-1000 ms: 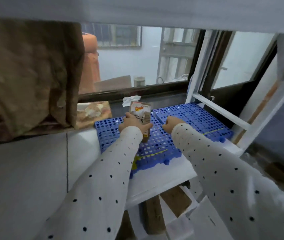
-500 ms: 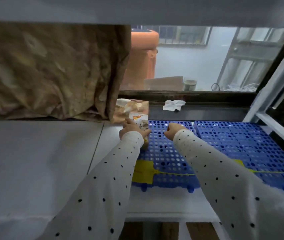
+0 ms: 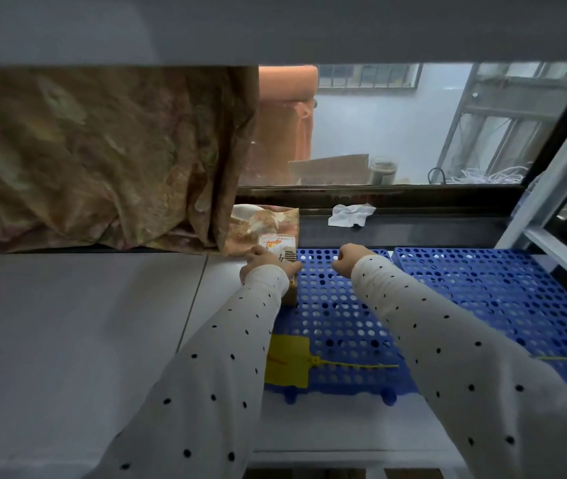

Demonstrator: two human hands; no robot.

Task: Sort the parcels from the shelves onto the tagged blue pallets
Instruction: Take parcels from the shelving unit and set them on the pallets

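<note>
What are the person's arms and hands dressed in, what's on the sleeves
Both arms wear long, loose sleeves of off-white cloth scattered with small dark dots. The cuffs end at the wrists, and the left hand and the right hand are bare: no gloves show. No ring, watch or bracelet can be made out at this size.

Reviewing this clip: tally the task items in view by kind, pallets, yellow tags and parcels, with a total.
Blue pallets: 2 (left pallet, right pallet)
Yellow tags: 1 full tag; only a yellow tie shows on the right pallet
Parcels: 1 (parcel, gripped by the left hand)
Total: 4
</note>
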